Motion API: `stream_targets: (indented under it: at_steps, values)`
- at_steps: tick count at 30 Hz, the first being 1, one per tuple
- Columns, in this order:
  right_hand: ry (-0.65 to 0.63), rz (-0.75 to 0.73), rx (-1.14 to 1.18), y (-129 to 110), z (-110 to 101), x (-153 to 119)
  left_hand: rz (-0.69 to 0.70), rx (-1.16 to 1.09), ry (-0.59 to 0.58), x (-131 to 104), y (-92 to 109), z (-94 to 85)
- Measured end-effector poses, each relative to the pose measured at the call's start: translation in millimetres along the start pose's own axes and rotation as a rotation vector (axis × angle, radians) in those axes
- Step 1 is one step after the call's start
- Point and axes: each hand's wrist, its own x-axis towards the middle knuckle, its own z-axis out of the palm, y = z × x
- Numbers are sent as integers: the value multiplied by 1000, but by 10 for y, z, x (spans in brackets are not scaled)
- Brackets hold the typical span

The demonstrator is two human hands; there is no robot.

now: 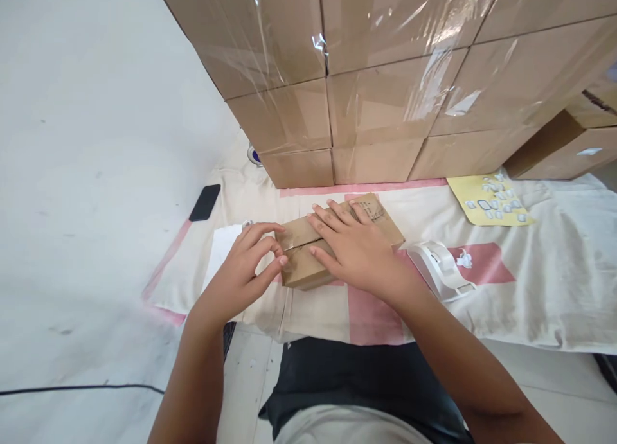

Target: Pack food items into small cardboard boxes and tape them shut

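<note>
A small brown cardboard box (303,264) lies slantwise on the cloth in front of me, its flaps meeting along a seam. A shiny strip of clear tape (289,243) shows at the seam's left end. My right hand (354,248) rests flat on the box top, fingers spread. At the box's left end, my left hand (253,261) is curled, with thumb and fingertips drawn close together at the edge. To the right of the box sits a white tape dispenser (441,270).
Large taped cartons (376,110) are stacked behind the box. A yellow sheet (463,196) holds several small white pieces, and an open carton (573,148) stands at the far right. A black phone (205,203) and white paper (222,245) lie left on the cloth (544,290).
</note>
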Motion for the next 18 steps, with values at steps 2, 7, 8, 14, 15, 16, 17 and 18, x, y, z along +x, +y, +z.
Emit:
stream_targets:
  at_steps: [2,7,8,14,15,16,17,18]
  values:
    - [7,2,7,-6,-16,-6,6,-5,-43,72,-51,-33]
    - [17,9,10,-9,-29,1,75,46,-102,166,-179,-59]
    - [16,11,5,-10,-31,0,80,55,-101,169,-198,-57]
    - [-4,14,-38,-34,-94,-13,-19,114,-126,145,-186,-64]
    - [-6,16,-44,-38,-104,-12,-28,134,-119,138,-169,-67]
    - [-7,17,-48,-40,-110,-9,-31,148,-106,132,-154,-68]
    - [-8,19,-52,-42,-114,-5,-35,156,-96,125,-143,-67]
    - [-9,18,-54,-43,-114,-1,-45,156,-88,119,-135,-63]
